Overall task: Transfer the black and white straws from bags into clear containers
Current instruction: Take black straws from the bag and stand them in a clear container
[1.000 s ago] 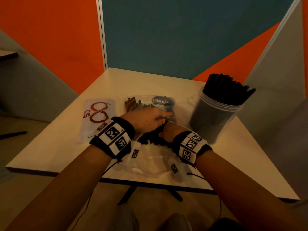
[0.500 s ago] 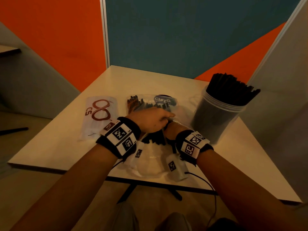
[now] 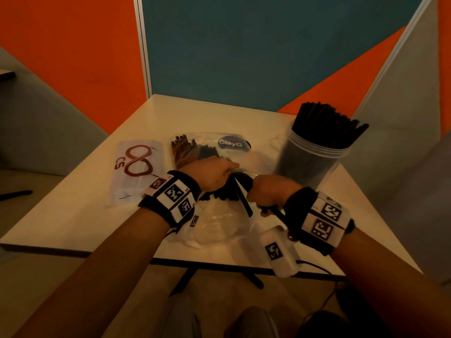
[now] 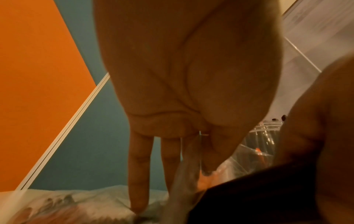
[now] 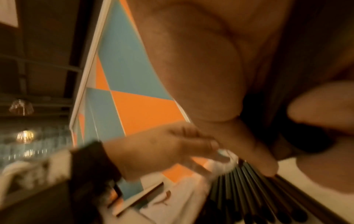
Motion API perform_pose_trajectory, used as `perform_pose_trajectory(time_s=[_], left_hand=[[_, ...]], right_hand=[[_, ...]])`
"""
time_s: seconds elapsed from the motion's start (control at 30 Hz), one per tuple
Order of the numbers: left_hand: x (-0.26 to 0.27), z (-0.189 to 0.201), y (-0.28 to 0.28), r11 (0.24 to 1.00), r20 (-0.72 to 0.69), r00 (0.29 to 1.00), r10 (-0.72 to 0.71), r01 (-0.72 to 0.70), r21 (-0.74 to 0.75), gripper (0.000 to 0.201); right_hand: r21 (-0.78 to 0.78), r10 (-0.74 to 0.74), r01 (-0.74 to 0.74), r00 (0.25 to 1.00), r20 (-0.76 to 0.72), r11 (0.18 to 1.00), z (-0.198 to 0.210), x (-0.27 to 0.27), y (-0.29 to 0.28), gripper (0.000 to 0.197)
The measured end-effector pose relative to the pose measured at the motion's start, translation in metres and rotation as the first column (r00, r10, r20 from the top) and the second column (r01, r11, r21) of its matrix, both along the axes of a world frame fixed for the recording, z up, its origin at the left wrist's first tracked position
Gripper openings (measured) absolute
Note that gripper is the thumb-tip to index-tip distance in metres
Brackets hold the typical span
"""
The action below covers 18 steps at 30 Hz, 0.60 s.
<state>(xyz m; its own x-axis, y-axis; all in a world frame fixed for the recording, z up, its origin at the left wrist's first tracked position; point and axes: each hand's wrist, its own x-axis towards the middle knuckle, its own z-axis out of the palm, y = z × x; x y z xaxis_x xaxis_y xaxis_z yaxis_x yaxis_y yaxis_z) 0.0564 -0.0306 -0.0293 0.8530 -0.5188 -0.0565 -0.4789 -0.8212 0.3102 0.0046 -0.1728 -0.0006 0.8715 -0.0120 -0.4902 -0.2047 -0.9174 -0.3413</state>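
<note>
A clear bag with a "ClayG" label (image 3: 230, 143) lies mid-table and holds black straws. My left hand (image 3: 219, 173) pinches the bag's open edge (image 4: 189, 163) between thumb and fingers. My right hand (image 3: 268, 193) grips a bundle of black straws (image 3: 240, 198) at the bag's mouth, just beside the left hand; the bundle fans out below the fingers (image 5: 249, 194). A clear round container (image 3: 310, 162) stands at the right, packed with upright black straws (image 3: 327, 123).
A flat pale bag with a red figure-eight logo (image 3: 136, 167) lies left of the hands. Crumpled clear plastic (image 3: 214, 228) sits under my wrists near the table's front edge (image 3: 73, 247). Partition walls close the table's far side and right side.
My right hand has drawn back toward me and risen, bringing the black straw bundle partly out of the bag. The left hand stays on the bag's edge.
</note>
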Motion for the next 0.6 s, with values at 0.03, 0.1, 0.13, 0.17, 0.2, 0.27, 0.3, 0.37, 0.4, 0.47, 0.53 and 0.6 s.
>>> perform_pose_trajectory(time_s=[0.03,0.1,0.13,0.17,0.2,0.27,0.3,0.37,0.4,0.47,0.53,0.6], left_hand=[[0.001,-0.002,-0.001,1.0,-0.003,1.0,-0.004,0.004,0.008,0.049],[0.0,-0.006,-0.005,0.998,-0.006,0.999,-0.049,0.049,0.043,0.068],[-0.002,-0.007,-0.009,0.994,0.005,0.996,-0.094,0.094,0.061,0.08],[-0.004,-0.008,-0.014,0.987,0.032,0.988,-0.148,0.146,0.063,0.088],[-0.007,-0.008,-0.02,0.98,0.077,0.977,-0.2,0.197,0.041,0.092],[-0.009,-0.011,-0.031,0.96,0.183,0.946,-0.266,0.278,-0.042,0.089],[-0.008,-0.012,-0.036,0.953,0.215,0.938,-0.271,0.293,-0.079,0.082],[-0.005,-0.017,-0.042,0.954,0.22,0.942,-0.252,0.28,-0.107,0.064],[-0.003,-0.019,-0.043,0.958,0.218,0.947,-0.238,0.265,-0.106,0.056],[-0.001,-0.023,-0.043,0.957,0.245,0.942,-0.23,0.264,-0.12,0.041],[0.001,-0.026,-0.042,0.949,0.234,0.945,-0.23,0.271,-0.161,0.03],[0.003,-0.029,-0.038,0.939,0.18,0.958,-0.224,0.261,-0.222,0.025]], right_hand=[[0.0,-0.007,0.007,1.0,-0.023,1.0,0.002,0.001,-0.004,0.014],[0.02,-0.028,0.029,0.999,-0.028,0.999,0.007,0.0,-0.014,0.011],[0.055,-0.039,0.041,0.998,-0.043,0.998,0.01,-0.001,-0.018,0.009],[0.098,-0.048,0.054,0.997,-0.065,0.994,0.011,0.0,-0.021,0.01],[0.148,-0.06,0.073,0.994,-0.09,0.986,0.013,-0.002,-0.021,0.011],[0.221,-0.044,0.072,0.991,-0.125,0.973,0.018,-0.005,-0.021,0.011],[0.252,-0.033,0.063,0.992,-0.121,0.966,0.019,-0.005,-0.021,0.011],[0.292,-0.026,0.052,0.995,-0.092,0.955,0.02,-0.008,-0.022,0.014],[0.307,-0.028,0.05,0.997,-0.076,0.95,0.02,-0.01,-0.023,0.019],[0.335,-0.025,0.038,0.999,-0.043,0.941,0.018,-0.011,-0.026,0.032],[0.372,-0.025,0.032,0.999,-0.023,0.928,0.02,-0.015,-0.031,0.041],[0.439,-0.038,0.033,0.999,0.003,0.898,0.026,-0.02,-0.038,0.049]])
